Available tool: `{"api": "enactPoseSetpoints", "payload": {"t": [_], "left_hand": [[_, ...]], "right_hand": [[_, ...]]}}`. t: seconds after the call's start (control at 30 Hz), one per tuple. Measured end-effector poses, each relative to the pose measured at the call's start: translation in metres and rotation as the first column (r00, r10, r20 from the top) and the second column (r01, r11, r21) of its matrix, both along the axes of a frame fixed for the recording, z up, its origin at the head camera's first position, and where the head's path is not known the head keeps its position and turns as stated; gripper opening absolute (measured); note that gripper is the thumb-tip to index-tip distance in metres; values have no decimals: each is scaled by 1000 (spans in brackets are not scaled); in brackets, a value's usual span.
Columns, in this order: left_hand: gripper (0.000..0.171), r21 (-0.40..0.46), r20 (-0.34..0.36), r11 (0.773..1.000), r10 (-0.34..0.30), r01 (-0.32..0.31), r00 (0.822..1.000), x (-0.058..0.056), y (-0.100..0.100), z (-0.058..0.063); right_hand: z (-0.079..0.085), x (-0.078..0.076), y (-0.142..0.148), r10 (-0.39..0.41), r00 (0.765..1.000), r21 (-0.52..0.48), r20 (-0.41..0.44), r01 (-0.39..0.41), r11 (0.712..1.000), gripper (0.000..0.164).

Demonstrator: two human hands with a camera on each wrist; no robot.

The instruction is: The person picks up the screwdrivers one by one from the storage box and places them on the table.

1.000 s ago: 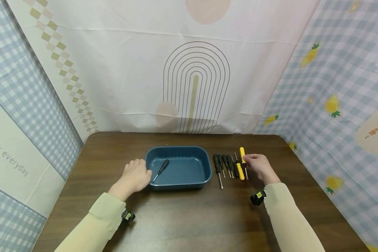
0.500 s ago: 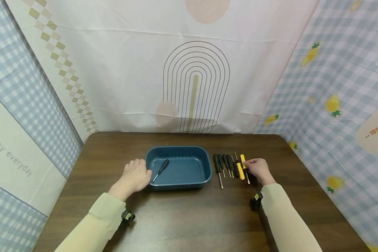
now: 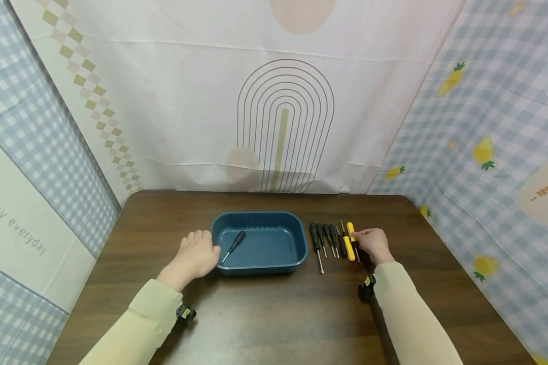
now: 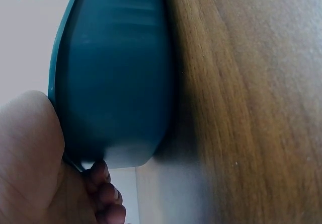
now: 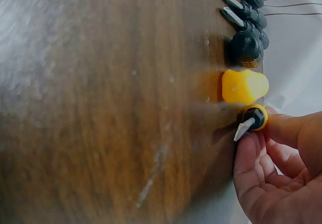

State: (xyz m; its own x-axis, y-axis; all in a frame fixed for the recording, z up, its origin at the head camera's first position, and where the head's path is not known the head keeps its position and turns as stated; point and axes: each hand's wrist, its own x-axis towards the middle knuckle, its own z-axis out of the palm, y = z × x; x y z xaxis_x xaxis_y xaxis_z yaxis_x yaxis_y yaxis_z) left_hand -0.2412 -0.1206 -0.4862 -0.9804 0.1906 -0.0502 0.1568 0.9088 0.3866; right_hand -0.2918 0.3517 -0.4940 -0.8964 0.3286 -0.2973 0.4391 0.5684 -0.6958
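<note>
My left hand (image 3: 196, 253) grips the left end of a blue plastic tray (image 3: 258, 268). In the left wrist view its thumb lies by the rim, with the fingertips (image 4: 106, 193) curled at the tray's outer side. One black-handled screwdriver (image 3: 239, 237) lies aslant inside the tray. To the right, my right hand (image 3: 372, 244) pinches a yellow-and-black screwdriver (image 3: 350, 229) by its handle; its flat metal tip (image 5: 243, 129) points towards me. Directly left of that stands another yellow handle (image 3: 349, 249), belonging to a screwdriver whose shaft points away from me.
Several black-handled screwdrivers (image 3: 319, 233) lie side by side between the tray and my right hand. Everything rests on a brown wooden table (image 3: 274, 314). A white patterned cloth (image 3: 187, 111) hangs behind it, with checked cloth (image 3: 479, 101) at the sides.
My right hand has drawn the yellow-and-black screwdriver towards me, then slightly left, bringing it closer to the other yellow one. The left hand and tray have stayed put.
</note>
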Motion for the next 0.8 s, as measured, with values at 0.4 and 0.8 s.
{"api": "enactPoseSetpoints", "payload": {"t": [0.4, 0.8], "left_hand": [[37, 7, -3, 1000, -2, 2, 1000, 1, 0, 0], [37, 6, 2, 1000, -1, 1, 1000, 0, -1, -1]], "right_hand": [[4, 4, -3, 7, 1000, 40, 9, -7, 999, 36], [2, 3, 0, -1, 1000, 28, 0, 1, 1000, 43]]}}
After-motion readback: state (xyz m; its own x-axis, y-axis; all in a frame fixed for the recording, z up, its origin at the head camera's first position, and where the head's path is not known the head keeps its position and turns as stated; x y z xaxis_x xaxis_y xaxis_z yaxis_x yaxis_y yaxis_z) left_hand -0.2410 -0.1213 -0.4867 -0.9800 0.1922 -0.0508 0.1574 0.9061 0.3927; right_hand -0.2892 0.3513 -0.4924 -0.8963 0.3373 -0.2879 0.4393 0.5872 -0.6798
